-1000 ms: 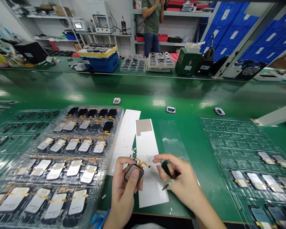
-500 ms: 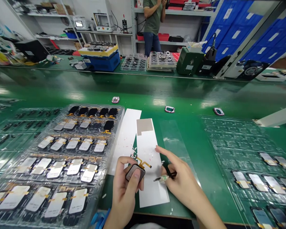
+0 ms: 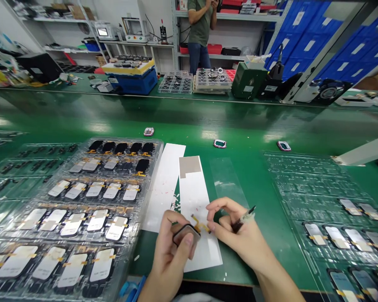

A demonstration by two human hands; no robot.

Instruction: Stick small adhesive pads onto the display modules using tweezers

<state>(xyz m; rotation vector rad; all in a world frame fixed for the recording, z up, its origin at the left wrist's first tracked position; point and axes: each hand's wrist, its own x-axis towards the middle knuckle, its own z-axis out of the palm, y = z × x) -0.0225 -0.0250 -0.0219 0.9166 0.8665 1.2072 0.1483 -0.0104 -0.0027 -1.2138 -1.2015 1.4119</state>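
Observation:
My left hand is closed around a small watch display, its thumb pressed on the grey face. An orange flex cable sticks out from the display toward my right hand. Thumb and forefinger of that hand are bent close to the cable's end; whether they touch it I cannot tell. Dark-tipped tweezers are tucked in the right hand, their tip pointing up and away. Beneath both hands lies a white paper strip with a grey patch at its far end.
A clear tray with rows of displays stands at left; another tray with several displays is at right. Three small watch frames, one a pink-edged frame, lie farther back. Beyond the bench stands a person.
My right hand has turned so the tweezers point up and away, and its thumb and forefinger have come to the flex cable. The display has moved slightly right and tilted.

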